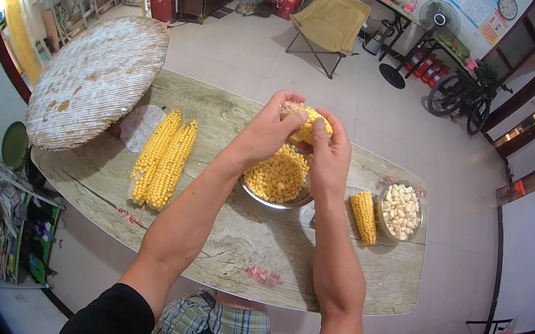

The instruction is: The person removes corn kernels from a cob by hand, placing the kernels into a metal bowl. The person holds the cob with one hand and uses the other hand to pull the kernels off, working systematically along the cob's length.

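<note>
Both my hands hold one partly stripped corn cob [313, 123] above a metal bowl [276, 204] of loose yellow kernels [276, 174]. My left hand [276, 124] grips the cob's bare end, its thumb against the kernel rows. My right hand [330, 148] closes around the end that still bears kernels, thumb on top. Two whole corn cobs [163, 159] lie side by side left of the bowl. A shorter piece of corn [364, 216] lies to the right, beside a clear bowl [420, 223] of peeled garlic cloves [400, 210].
A large round woven tray [98, 82] overhangs the left end of the wood-patterned table [244, 254], near a whitish round mat [141, 127]. Beyond the table stand a folding chair [332, 18], a standing fan [440, 20] and a bicycle [465, 95].
</note>
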A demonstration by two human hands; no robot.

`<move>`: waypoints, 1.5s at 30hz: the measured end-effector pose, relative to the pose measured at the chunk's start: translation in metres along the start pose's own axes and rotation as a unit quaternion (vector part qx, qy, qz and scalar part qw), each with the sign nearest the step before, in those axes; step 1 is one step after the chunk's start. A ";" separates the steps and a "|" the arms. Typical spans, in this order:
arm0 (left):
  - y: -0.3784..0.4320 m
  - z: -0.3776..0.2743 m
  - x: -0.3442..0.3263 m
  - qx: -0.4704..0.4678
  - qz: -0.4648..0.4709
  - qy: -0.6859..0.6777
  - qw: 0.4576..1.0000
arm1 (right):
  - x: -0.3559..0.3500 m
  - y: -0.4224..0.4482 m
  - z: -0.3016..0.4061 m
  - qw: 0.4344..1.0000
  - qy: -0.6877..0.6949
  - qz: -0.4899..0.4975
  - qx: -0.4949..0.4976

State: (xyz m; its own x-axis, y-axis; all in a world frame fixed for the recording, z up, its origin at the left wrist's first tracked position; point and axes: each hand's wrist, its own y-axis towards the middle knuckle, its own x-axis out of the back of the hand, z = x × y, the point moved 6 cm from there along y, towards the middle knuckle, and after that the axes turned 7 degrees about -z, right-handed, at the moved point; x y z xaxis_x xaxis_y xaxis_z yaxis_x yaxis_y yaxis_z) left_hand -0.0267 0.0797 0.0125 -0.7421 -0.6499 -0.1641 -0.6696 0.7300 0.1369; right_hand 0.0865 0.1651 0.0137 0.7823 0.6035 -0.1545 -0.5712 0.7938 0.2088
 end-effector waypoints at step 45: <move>0.001 0.007 -0.005 0.037 0.000 -0.081 0.996 | 0.005 0.003 0.000 0.993 -0.098 -0.025 0.058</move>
State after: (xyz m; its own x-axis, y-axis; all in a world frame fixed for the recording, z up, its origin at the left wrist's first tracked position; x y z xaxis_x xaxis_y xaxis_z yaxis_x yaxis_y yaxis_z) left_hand -0.0235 0.0848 0.0062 -0.7235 -0.6114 -0.3206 -0.6609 0.7475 0.0658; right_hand 0.0884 0.1707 0.0131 0.8489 0.5281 0.0213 -0.5065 0.8014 0.3181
